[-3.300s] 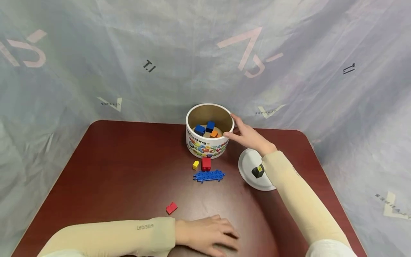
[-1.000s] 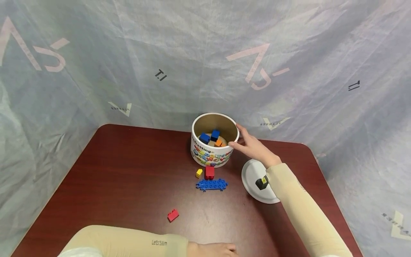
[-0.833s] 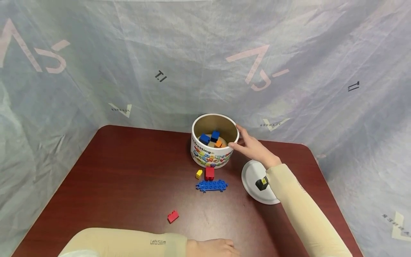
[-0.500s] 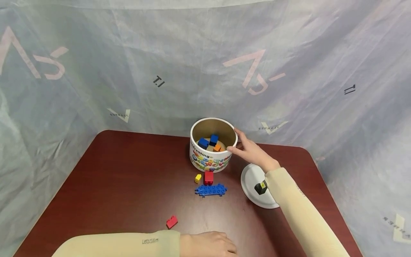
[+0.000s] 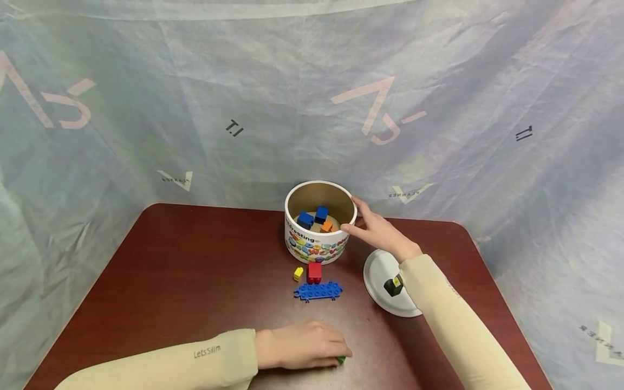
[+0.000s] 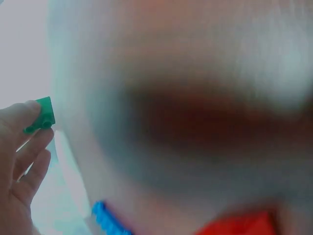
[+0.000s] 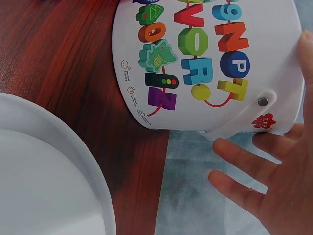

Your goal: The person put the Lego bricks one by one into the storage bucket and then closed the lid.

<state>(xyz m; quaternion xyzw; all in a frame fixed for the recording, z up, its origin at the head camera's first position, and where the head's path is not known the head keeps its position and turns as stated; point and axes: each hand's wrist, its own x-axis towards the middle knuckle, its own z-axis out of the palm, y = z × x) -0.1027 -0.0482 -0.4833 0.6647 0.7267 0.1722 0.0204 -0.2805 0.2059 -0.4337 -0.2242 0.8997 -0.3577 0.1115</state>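
Observation:
In the head view my left hand (image 5: 304,345) is low over the near part of the table. It pinches a green toy brick (image 6: 45,112) between thumb and fingertips; the left wrist view shows the brick's studs. My right hand (image 5: 377,230) holds the rim of a round white bucket (image 5: 314,246), thumb at the front and fingers round the far side. Inside the bucket lie blue bricks (image 5: 305,219) and an orange brick (image 5: 326,227). In front of it are a yellow brick (image 5: 298,274), a red brick (image 5: 314,272) and a blue studded base (image 5: 318,291).
Right of the bucket lies a white round lid (image 5: 377,287), bearing a black brick (image 5: 391,287) with a yellow mark; my right sleeve covers part of the lid. Grey printed cloth (image 5: 244,81) hangs beyond the dark red table (image 5: 195,271). Much of the left wrist view is blurred.
My left hand dips toward the near edge, then moves up with a green brick now visible in its fingers. The loose red brick beside that arm drops out of the head view. The right hand stays on the bucket.

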